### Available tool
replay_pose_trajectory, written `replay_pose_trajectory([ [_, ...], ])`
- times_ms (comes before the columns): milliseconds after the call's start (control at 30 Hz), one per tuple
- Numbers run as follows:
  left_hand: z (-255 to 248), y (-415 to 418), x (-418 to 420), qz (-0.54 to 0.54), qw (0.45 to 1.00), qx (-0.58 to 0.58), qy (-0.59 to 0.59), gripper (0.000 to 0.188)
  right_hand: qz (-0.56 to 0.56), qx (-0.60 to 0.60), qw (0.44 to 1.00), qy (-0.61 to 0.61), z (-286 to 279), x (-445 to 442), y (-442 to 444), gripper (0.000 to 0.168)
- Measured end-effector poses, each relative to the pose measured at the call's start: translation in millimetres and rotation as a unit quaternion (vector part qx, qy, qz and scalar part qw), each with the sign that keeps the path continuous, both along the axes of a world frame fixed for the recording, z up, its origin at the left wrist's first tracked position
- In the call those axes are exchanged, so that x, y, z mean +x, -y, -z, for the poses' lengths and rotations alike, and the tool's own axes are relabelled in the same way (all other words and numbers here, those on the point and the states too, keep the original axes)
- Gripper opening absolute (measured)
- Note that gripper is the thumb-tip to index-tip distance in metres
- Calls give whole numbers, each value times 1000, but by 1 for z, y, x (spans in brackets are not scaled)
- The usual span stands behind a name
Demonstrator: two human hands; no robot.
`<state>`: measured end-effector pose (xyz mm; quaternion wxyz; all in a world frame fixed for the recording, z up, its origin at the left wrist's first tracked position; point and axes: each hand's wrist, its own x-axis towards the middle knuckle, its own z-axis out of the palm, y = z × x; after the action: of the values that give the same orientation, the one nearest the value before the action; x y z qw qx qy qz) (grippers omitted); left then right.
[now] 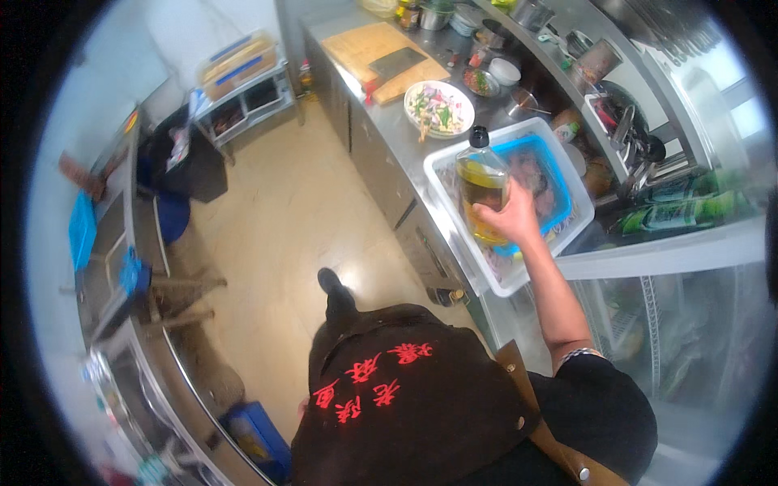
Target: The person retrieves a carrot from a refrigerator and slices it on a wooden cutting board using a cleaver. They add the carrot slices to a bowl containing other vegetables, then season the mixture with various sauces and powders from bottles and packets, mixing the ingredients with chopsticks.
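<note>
My right hand [516, 211] is closed around a clear bottle of yellow oil [484, 173] with a black cap, held upright. The bottle is over a white plastic tub [444, 185] on the steel counter. A smaller blue plastic tray [564, 173] sits inside the tub, holding what looks like pale pieces of meat; the bottle and hand hide part of it. Beside the tub is a white bowl [465, 124] of chopped vegetables. Of my left hand, only a sliver of skin [302, 406] shows at the apron's left edge, the rest hidden.
Farther along the counter, a cleaver [398, 64] lies on a wooden cutting board [358, 45]. A metal bowl of chopped seasoning [480, 82] is near a steel shelf [562, 76]. A dark bin [197, 176] and several tables line the left side, across the floor [267, 200].
</note>
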<state>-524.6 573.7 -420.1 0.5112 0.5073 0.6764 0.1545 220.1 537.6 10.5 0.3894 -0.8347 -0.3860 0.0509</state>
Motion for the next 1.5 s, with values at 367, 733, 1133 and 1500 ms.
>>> replay_pose_trajectory([
  [367, -118, -549, 236, 32, 987, 2, 157, 9, 174, -186, 967, -1, -47, 93, -107, 65],
  [733, -140, -738, 462, 179, 981, 0, 80, 27, 273, -256, 923, -91, -33, 148, -171, 65],
  [1133, -141, -837, 670, 371, 926, -23, 68, 22, 342, -297, 884, -116, -48, 153, -226, 61],
  [1500, -142, -921, 789, 445, 890, -46, 93, 25, 416, -308, 835, -184, -68, 147, -276, 64],
])
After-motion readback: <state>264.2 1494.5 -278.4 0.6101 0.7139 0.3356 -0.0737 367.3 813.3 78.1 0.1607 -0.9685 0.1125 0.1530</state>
